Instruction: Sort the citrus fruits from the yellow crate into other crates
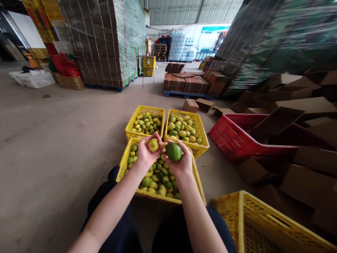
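My left hand [146, 154] is curled around a small yellow lemon [153, 144], palm up. In my right hand [185, 162] rests a larger, dark green citrus fruit [173, 151], with the fingers wrapped round its side. Both hands are above the near yellow crate [198, 182], which holds many green and yellow fruits [158, 179]. Just beyond stand two more yellow crates, the left one [129, 129] with small yellow-green fruits and the right one [205, 142] with larger yellowish ones. My forearms and hands hide part of the near crate.
A yellow crate [240, 211] stands at my lower right. Beyond it are a red crate [231, 140] and a heap of cardboard boxes [308, 175]. Flattened cartons [184, 83] lie on a blue pallet ahead. Wrapped stacks [100, 45] rise on both sides.
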Demonstrator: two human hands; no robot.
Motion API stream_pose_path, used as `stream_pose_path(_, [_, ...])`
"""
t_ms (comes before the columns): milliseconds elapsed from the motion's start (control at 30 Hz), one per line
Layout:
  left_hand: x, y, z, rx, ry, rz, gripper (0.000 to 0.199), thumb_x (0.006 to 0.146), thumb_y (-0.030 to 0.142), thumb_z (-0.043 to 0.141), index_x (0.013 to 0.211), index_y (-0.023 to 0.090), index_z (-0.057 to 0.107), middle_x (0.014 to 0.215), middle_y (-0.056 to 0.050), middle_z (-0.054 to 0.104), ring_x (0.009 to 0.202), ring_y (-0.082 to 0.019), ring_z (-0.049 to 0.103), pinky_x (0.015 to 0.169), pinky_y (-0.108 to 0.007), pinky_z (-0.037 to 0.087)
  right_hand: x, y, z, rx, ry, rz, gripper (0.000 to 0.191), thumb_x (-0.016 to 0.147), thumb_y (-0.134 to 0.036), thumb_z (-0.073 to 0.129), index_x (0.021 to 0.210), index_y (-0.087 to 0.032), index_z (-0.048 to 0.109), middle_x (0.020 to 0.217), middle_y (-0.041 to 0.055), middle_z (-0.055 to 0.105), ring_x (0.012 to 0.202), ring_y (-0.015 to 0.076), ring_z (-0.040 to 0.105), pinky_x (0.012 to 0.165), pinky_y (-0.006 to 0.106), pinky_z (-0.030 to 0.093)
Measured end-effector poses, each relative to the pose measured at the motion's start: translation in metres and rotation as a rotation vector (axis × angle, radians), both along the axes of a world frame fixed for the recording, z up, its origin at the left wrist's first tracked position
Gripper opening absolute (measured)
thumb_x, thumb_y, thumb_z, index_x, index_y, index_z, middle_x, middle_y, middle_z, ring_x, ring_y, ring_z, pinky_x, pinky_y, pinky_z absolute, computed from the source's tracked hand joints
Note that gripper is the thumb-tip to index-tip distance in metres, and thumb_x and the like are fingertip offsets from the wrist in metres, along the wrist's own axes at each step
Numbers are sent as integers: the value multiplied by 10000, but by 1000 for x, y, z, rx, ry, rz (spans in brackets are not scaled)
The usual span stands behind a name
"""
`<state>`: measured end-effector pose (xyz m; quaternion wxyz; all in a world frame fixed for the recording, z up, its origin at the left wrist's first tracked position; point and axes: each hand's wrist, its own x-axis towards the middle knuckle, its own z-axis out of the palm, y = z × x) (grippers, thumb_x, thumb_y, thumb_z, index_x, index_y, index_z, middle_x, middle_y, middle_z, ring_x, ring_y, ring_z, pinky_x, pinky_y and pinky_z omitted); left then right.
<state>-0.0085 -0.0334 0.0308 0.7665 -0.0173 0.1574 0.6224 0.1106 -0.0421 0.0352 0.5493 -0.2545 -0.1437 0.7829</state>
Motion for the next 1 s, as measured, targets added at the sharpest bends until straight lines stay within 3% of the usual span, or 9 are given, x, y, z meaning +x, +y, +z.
stream_pose_path(200, [5, 1, -2, 29, -16, 7, 268, 787, 189, 454, 942, 125, 663, 759, -47, 681, 590, -127, 603, 549, -247, 515, 0, 2, -2, -76, 72, -93, 167, 739, -231, 520, 792, -131, 644, 711, 77, 681, 649, 177, 647, 563, 283, 567])
stream_pose_path(400, [5, 1, -4, 11, -20, 27, 268, 779, 190, 453, 935, 119, 660, 791, -67, 685, 662, -137, 632, 589, -237, 532, 0, 1, -2, -123, 115, -98, 154, 725, -191, 528, 816, -135, 637, 734, 75, 690, 668, 179, 658, 572, 276, 576])
stream_pose_path(567, [10, 3, -29, -108, 79, -8, 234, 785, 236, 473, 890, 94, 627, 745, -83, 658, 688, -150, 639, 603, -243, 545, 18, 4, 1, -182, 155, -152, 179, 757, -180, 485, 867, -140, 621, 717, 73, 690, 655, 170, 658, 578, 262, 575])
stream_pose_path(633, [19, -5, -52, -169, 340, -188, 160, 769, 242, 495, 799, 126, 602, 667, -32, 616, 598, -99, 600, 543, -185, 510, 29, 6, 2, -202, 143, -201, 188, 761, -176, 474, 881, -139, 614, 711, 77, 691, 653, 170, 661, 574, 259, 573])
stream_pose_path(700, [30, -25, -80, -104, 848, -568, 142, 751, 286, 496, 702, 176, 572, 611, 23, 573, 522, -42, 544, 469, -108, 431, 41, 6, 3, -218, 130, -252, 195, 767, -176, 460, 888, -139, 608, 703, 80, 691, 647, 169, 661, 572, 260, 574])
stream_pose_path(833, [51, -92, -128, -22, 1119, -1078, 220, 646, 250, 530, 440, 178, 497, 414, -12, 478, 342, -105, 463, 307, -177, 313, 58, 2, 3, -238, 141, -280, 204, 787, -172, 434, 900, -135, 600, 708, 85, 688, 639, 164, 657, 568, 255, 573])
stream_pose_path(900, [54, -117, -138, 105, 1296, -1244, 277, 620, 244, 555, 383, 196, 421, 356, 19, 408, 269, -106, 365, 280, -206, 289, 64, -2, 3, -246, 144, -277, 204, 790, -168, 434, 905, -138, 600, 709, 85, 684, 646, 169, 658, 567, 258, 574])
stream_pose_path(967, [50, -119, -131, 469, 1772, -1290, 323, 694, 329, 527, 402, 228, 433, 349, 29, 411, 263, -140, 366, 279, -261, 336, 67, -5, 4, -250, 145, -284, 200, 790, -163, 438, 903, -140, 600, 707, 83, 680, 652, 172, 658, 575, 265, 577])
stream_pose_path(1000, [46, -109, -122, 686, 2043, -1236, 347, 753, 404, 467, 444, 247, 490, 378, 19, 458, 297, -165, 425, 306, -293, 388, 69, -6, 4, -250, 145, -291, 196, 789, -163, 440, 902, -140, 599, 708, 83, 679, 651, 170, 657, 576, 264, 577])
